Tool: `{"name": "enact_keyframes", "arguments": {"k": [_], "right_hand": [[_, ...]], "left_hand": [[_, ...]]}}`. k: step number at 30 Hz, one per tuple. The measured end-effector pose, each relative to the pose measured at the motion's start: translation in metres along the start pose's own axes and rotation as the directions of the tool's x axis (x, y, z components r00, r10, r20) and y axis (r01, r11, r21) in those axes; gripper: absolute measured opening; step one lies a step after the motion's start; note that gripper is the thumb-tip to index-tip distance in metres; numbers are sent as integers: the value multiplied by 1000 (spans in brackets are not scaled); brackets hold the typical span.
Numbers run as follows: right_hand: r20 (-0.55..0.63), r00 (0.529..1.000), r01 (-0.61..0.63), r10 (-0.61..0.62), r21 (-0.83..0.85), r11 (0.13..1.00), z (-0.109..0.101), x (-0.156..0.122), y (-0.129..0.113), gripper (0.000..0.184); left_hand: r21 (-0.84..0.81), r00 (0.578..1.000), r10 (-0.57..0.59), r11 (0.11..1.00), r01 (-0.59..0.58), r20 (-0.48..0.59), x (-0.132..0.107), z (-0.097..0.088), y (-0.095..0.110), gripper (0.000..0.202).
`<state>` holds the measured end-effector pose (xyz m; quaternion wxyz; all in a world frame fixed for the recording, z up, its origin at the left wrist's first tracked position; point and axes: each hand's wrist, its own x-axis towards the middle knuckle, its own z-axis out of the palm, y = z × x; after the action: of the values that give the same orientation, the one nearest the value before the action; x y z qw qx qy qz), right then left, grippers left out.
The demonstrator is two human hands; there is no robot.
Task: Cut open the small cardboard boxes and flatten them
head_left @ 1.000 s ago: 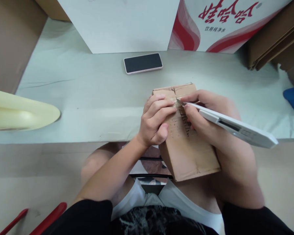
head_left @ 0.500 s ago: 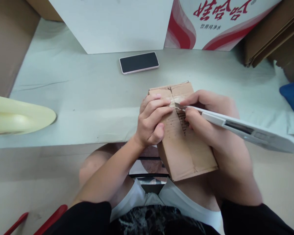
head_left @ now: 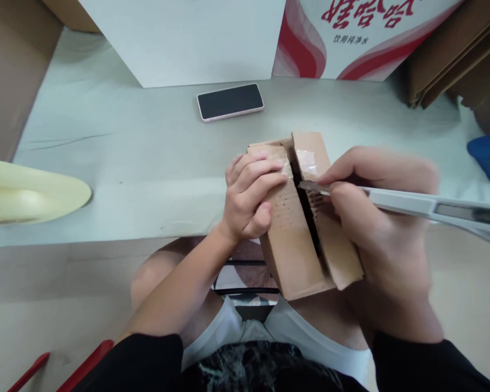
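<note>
A small brown cardboard box (head_left: pixel 289 245) leans off the table's front edge towards my lap. My left hand (head_left: pixel 249 198) grips its left side, fingers curled over the left top flap. My right hand (head_left: pixel 375 218) is closed on a white utility knife (head_left: pixel 424 208), whose blade tip sits at the centre seam. The seam is split and the right flap (head_left: pixel 330 228) stands up, leaving a dark gap along the top. Clear tape remains on the far end of the flaps.
A phone (head_left: pixel 230 102) lies face up on the white table (head_left: pixel 147 158) beyond the box. A large white carton (head_left: pixel 188 38) and a red-and-white one (head_left: pixel 351 38) stand at the back. A cream plastic object (head_left: pixel 28 190) lies left, brown cardboard (head_left: pixel 453 60) and a blue item (head_left: pixel 488 155) right.
The knife has travelled along the centre seam towards me. The seam, closed before, is now split and the right flap has lifted. My left hand stays on the box.
</note>
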<state>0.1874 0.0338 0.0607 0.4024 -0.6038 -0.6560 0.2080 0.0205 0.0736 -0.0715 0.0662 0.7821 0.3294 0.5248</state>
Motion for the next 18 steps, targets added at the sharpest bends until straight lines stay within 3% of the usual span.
{"name": "enact_keyframes", "arguments": {"k": [4, 6, 8, 12, 16, 18], "right_hand": [[-123, 989, 69, -83, -119, 991, -15, 1, -3, 21], [-186, 980, 42, -73, -164, 986, -25, 3, 4, 20], [-172, 983, 27, -57, -174, 984, -34, 5, 12, 20], [-168, 978, 138, -120, 99, 986, -34, 4, 19, 16], [-325, 943, 176, -71, 309, 934, -16, 8, 16, 16], [-408, 913, 184, -26, 354, 917, -5, 16, 23, 12]], "left_hand": [[-29, 1000, 10, 1000, -10, -23, 2, -3, 0, 41], [-33, 1000, 5, 999, -6, -8, 6, -9, -1, 38], [-44, 999, 3, 999, -1, 46, 12, -19, -4, 36], [-9, 983, -12, 1000, 14, 181, 24, -44, -9, 38], [27, 975, -48, 999, 43, 218, 24, -58, -20, 48], [150, 981, -52, 988, 24, 185, 19, -59, -32, 52]]}}
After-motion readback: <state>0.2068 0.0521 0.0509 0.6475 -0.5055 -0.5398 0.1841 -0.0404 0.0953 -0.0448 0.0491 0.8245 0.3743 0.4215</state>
